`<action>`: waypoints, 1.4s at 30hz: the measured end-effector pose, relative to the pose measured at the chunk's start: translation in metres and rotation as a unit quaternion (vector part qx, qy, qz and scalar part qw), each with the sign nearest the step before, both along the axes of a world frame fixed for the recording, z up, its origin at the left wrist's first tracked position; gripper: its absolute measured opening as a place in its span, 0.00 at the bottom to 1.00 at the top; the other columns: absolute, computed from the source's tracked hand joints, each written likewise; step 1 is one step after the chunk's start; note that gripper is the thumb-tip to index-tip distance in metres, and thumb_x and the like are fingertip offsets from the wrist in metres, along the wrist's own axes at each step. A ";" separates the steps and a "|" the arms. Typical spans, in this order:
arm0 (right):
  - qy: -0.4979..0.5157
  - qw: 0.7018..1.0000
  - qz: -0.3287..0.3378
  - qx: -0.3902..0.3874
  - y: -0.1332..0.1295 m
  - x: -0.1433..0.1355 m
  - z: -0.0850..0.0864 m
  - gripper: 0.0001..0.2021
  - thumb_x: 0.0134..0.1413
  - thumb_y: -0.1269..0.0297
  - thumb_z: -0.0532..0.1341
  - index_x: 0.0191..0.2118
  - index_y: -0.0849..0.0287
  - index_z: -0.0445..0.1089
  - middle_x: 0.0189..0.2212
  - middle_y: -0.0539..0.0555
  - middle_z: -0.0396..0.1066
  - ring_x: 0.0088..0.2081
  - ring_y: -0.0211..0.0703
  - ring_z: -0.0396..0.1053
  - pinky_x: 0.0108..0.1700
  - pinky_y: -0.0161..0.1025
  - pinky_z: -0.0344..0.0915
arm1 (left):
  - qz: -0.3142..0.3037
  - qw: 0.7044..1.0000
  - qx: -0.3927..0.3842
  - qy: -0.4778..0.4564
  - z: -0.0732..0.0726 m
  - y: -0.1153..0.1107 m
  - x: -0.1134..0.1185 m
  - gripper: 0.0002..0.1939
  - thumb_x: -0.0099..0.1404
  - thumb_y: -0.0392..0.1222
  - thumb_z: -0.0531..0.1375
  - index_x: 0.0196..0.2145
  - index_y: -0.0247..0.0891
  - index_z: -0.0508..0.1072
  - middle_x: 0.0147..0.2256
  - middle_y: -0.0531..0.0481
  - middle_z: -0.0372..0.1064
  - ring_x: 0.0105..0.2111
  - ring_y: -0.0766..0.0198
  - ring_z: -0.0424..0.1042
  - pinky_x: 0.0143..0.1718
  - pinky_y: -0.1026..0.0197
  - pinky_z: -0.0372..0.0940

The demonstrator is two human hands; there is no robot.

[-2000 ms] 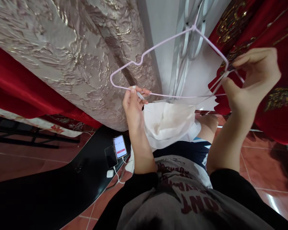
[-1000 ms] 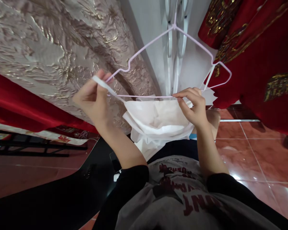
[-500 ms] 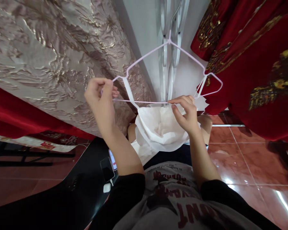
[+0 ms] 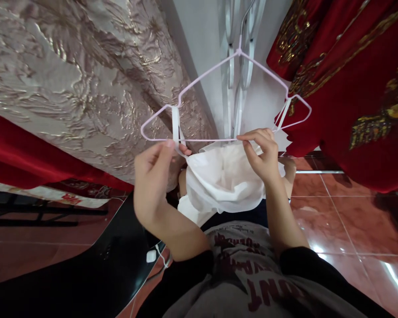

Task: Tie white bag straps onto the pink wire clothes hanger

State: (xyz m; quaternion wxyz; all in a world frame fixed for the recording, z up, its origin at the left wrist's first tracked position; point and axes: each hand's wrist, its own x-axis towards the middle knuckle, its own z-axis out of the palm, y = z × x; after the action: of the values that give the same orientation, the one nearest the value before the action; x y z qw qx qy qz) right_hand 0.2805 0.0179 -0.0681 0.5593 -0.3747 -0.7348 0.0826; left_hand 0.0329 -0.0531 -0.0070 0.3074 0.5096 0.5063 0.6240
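A pale pink clothes hanger [image 4: 212, 70] hangs upright in front of me. White straps [image 4: 175, 119] of a white garment [image 4: 219, 176] loop over its two shoulder notches, and the garment drapes down over my lap. At the lower left of the hanger, my left hand [image 4: 155, 181] pinches the left strap between thumb and fingers, just below the bottom bar. My right hand [image 4: 262, 152] grips the bottom bar right of its middle, fingertips closed on it, above the garment's top edge.
A shiny beige patterned fabric [image 4: 86, 79] hangs on the left, and red cloth with gold embroidery [image 4: 351, 88] on the right. White metal rails [image 4: 234, 101] stand behind the hanger. A black tabletop [image 4: 96, 265] at lower left carries a white charger [image 4: 151, 256].
My left hand has left the hanger's left corner and moved down and right to the left strap. The hanger has shifted slightly right. My right hand keeps its hold on the bar.
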 end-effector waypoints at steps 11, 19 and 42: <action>-0.011 0.999 0.028 0.018 -0.004 -0.003 -0.002 0.13 0.68 0.71 0.60 0.48 0.47 0.78 0.39 0.47 0.81 0.43 0.44 0.77 0.54 0.50 0.65 | 0.048 0.955 0.169 -0.239 0.005 0.031 -0.032 0.23 0.78 0.58 0.55 0.46 0.43 0.85 0.57 0.55 0.82 0.69 0.58 0.70 0.70 0.59 0.66; -0.022 0.998 0.053 0.015 -0.010 -0.019 -0.001 0.16 0.67 0.71 0.60 0.55 0.45 0.77 0.47 0.49 0.83 0.49 0.47 0.78 0.58 0.53 0.66 | 0.038 0.979 0.041 -0.197 -0.034 0.030 0.006 0.21 0.72 0.62 0.64 0.47 0.41 0.81 0.53 0.38 0.82 0.56 0.46 0.81 0.36 0.57 0.72; 0.105 0.952 -0.156 -0.243 -0.014 0.049 0.082 0.09 0.53 0.67 0.70 0.24 0.61 0.77 0.19 0.50 0.73 0.20 0.30 0.59 0.26 0.36 0.50 | 0.011 0.975 0.084 -0.207 -0.047 0.048 0.034 0.23 0.73 0.64 0.63 0.34 0.42 0.71 0.30 0.50 0.76 0.34 0.63 0.82 0.26 0.67 0.68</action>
State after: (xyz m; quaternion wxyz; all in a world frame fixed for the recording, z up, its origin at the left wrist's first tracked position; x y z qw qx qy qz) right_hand 0.3297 0.0044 0.0139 0.5313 -0.5986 -0.5619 0.2090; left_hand 0.0669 -0.0052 -0.0541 0.3549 0.3875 0.3828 0.7599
